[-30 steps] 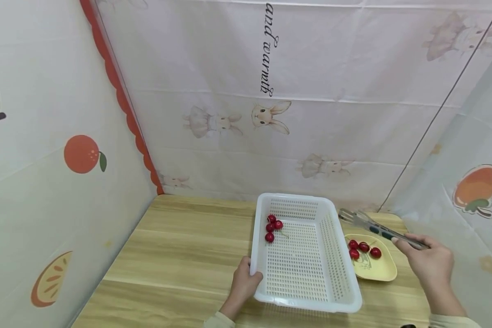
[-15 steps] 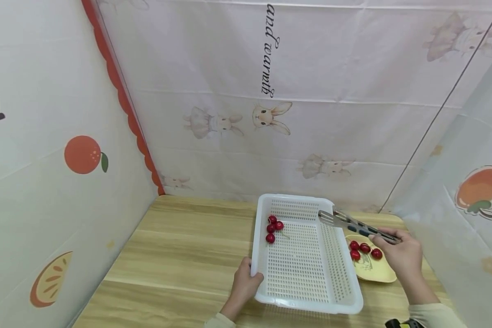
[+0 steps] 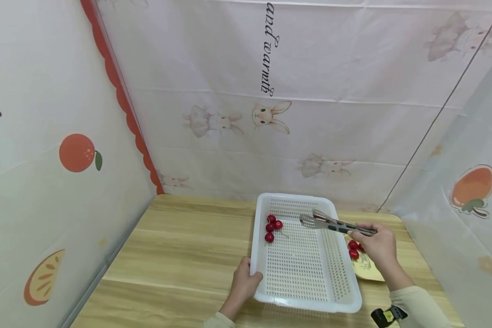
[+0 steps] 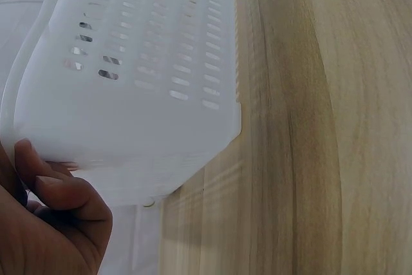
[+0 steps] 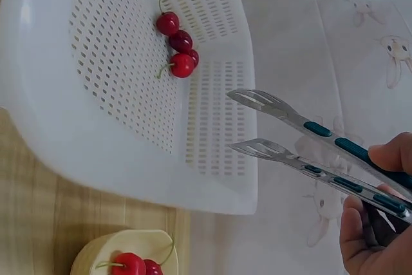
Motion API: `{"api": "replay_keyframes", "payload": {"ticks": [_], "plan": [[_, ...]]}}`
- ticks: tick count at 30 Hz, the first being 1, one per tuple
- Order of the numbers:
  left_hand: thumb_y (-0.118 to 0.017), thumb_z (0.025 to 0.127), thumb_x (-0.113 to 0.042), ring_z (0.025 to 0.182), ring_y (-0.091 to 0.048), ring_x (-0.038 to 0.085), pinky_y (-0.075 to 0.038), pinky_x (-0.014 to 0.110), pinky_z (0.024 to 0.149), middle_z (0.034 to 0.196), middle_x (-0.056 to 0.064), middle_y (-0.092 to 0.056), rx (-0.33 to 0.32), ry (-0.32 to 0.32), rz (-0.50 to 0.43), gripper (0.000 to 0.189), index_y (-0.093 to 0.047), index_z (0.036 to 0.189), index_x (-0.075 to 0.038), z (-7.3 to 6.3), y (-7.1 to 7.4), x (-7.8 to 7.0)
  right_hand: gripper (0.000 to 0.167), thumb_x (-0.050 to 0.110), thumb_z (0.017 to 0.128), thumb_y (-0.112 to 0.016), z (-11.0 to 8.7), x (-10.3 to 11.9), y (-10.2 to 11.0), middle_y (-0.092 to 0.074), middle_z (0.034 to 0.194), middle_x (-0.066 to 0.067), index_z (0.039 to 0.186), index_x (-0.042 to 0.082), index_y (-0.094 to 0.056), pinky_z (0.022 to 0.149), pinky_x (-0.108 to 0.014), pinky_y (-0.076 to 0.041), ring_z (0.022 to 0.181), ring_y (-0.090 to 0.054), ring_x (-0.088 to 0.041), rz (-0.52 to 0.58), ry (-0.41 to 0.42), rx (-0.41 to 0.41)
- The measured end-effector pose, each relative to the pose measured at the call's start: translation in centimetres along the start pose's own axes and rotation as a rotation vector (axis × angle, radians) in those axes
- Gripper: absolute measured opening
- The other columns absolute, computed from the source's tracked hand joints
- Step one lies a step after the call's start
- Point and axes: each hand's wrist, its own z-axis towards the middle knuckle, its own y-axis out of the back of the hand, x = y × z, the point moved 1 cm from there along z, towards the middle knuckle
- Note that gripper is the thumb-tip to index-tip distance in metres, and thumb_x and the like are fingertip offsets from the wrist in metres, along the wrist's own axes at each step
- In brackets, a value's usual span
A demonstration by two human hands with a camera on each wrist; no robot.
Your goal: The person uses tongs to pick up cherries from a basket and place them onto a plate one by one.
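Tongs: we see metal tongs with slotted, parted tips and dark teal inserts, extended over the basket's right rim.
Right fingers: our right hand grasps the tongs between thumb and fingers.
Left fingers: our left hand grips the basket's left rim near the closest corner, thumb over the edge.
Basket: white, perforated, rectangular basket on the wood-grain tabletop.
Basket cherries: four glossy red cherries, clustered along the left wall, stems visible.
Plate: yellow plate just right of the basket, bearing more cherries.
Obstruction: our right hand hides part of the plate; the basket's right wall separates both cherry groups.
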Motion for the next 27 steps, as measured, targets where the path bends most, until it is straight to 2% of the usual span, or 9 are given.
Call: {"api": "replay_keyframes", "payload": {"ticks": [5, 10, 12, 16, 24, 27], "plan": [[-0.057, 0.073, 0.003, 0.079, -0.061, 0.026, -0.054, 0.038, 0.066, 0.091, 0.02, -0.059, 0.002, 0.014, 0.003, 0.031, -0.049, 0.102, 0.007, 0.0, -0.1, 0.1, 0.044, 0.013, 0.076, -0.072, 0.6, 0.1, -1.2, -0.064, 0.093, -0.017, 0.114, -0.006, -0.06, 0.045, -0.025, -0.045, 0.058, -0.052, -0.01, 0.022, 0.014, 0.036], [-0.057, 0.073, 0.003, 0.08, -0.061, 0.027, -0.054, 0.039, 0.066, 0.091, 0.021, -0.059, -0.006, 0.006, 0.006, 0.031, -0.048, 0.102, 0.008, 0.0, -0.2, 0.1, 0.042, 0.014, 0.074, -0.073, 0.9, 0.3, -2.8, -0.066, 0.087, -0.014, 0.109, -0.006, -0.062, 0.041, -0.026, -0.04, 0.054, -0.051, -0.014, 0.024, -0.006, 0.069], [-0.057, 0.073, 0.003, 0.079, -0.061, 0.027, -0.054, 0.04, 0.065, 0.091, 0.021, -0.059, -0.007, 0.005, 0.001, 0.031, -0.048, 0.102, 0.008, 0.1, -0.2, 0.2, 0.04, 0.014, 0.074, -0.073, 1.1, 0.3, -3.5, -0.066, 0.089, -0.016, 0.107, -0.005, -0.063, 0.045, -0.027, -0.043, 0.059, -0.054, -0.017, 0.002, 0.01, 0.075], [-0.057, 0.073, 0.003, 0.078, -0.061, 0.026, -0.054, 0.039, 0.065, 0.09, 0.021, -0.059, -0.006, 0.006, -0.007, 0.031, -0.048, 0.102, 0.008, 0.0, -0.1, 0.2, 0.033, 0.014, 0.075, -0.073, 1.5, 0.3, -5.0, -0.063, 0.099, -0.02, 0.101, -0.005, -0.064, 0.059, -0.028, -0.048, 0.078, -0.058, -0.021, -0.027, 0.061, 0.096], [-0.057, 0.072, 0.004, 0.079, -0.061, 0.027, -0.054, 0.039, 0.065, 0.092, 0.022, -0.059, -0.007, 0.001, -0.002, 0.031, -0.048, 0.101, 0.008, 0.0, -0.2, 0.2, 0.023, 0.008, 0.074, -0.072, 2.1, 0.8, -7.1, -0.066, 0.084, -0.013, 0.092, -0.005, -0.064, 0.055, -0.028, -0.048, 0.07, -0.058, -0.018, -0.036, 0.144, 0.125], [-0.057, 0.072, 0.004, 0.079, -0.061, 0.028, -0.054, 0.039, 0.064, 0.092, 0.022, -0.059, -0.007, 0.001, -0.005, 0.031, -0.048, 0.101, 0.008, 0.0, -0.2, 0.1, 0.022, 0.006, 0.075, -0.071, 2.3, 0.9, -7.8, -0.065, 0.083, -0.013, 0.092, -0.005, -0.063, 0.055, -0.028, -0.049, 0.07, -0.06, -0.019, -0.041, 0.147, 0.124]]}}
